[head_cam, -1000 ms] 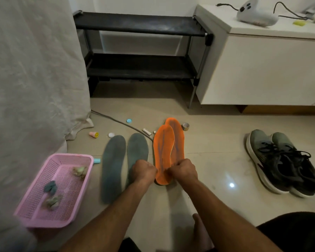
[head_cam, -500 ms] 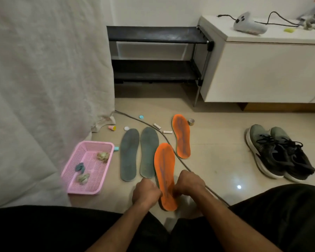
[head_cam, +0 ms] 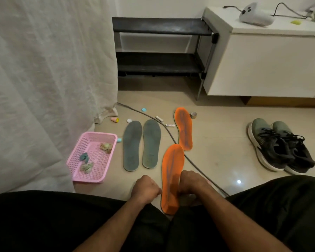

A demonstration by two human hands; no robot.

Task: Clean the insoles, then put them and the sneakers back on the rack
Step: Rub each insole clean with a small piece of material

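Note:
I hold an orange insole lengthwise just above my lap. My left hand grips its left edge and my right hand grips its right edge, fingers curled under it. A second orange insole lies flat on the tiled floor farther off. Two grey-green insoles lie side by side to its left. A pair of grey-and-black sneakers stands on the floor at the right. The black two-shelf rack stands against the far wall.
A pink basket holding crumpled wipes sits at the left beside a white curtain. A grey cable runs across the floor between the insoles. Small caps, tubes and a tape roll lie scattered. A white cabinet stands right of the rack.
I lifted one orange insole off the other and drew it back toward my lap with both hands. The view pulled back and my legs now fill the bottom.

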